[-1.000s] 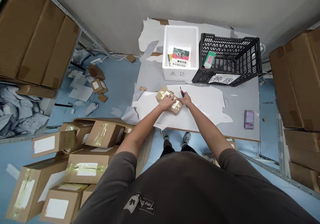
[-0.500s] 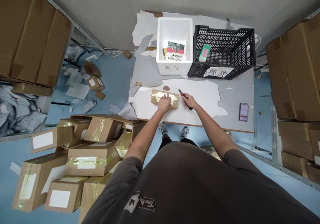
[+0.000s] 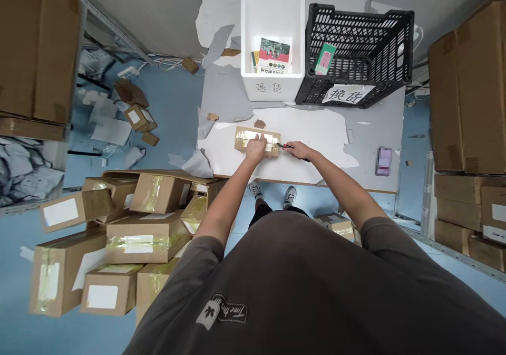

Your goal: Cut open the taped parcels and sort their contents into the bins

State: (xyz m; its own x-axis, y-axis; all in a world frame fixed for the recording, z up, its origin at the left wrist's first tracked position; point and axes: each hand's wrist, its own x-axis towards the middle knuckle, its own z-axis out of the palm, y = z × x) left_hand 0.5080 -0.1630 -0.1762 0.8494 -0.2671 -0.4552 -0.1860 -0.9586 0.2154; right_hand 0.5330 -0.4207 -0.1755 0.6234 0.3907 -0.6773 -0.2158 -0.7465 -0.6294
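Box (image 3: 271, 145) is flat on the desk (image 3: 369, 144), on your side of the white bin (image 3: 272, 94), apart from it and a touch left of its middle. It sits on the white paper (image 3: 316, 133) covering the desk in front of the bin.

Left hand (image 3: 256, 148): palm down on the box top, fingers pointing toward the bin. Can't tell whether it also pinches the sides or only presses. Right hand (image 3: 299, 150): wrapped round the cutter (image 3: 285, 146), nose at the box's right end, by the shiny tape (image 3: 275, 148). Can't tell if the blade is in the tape or just at it.

Looks like a tape cut at that end. To do it well:
- Weight down through the left palm so the box can't skid or twist.
- Left fingers off the blade's line; if the cut turns along the top, shift that hand first. It's sitting mid-box, so that's the main risk.
- Expose little blade. Shallow angle, only tape deep; contents may be close under the cardboard.
- Follow the seam in one slow pull. If it snags, back off, don't force it.
- Brown scrap (image 3: 260, 124) between box and bin: don't let the box ride up on it.
- Retract the blade before you pull flaps.
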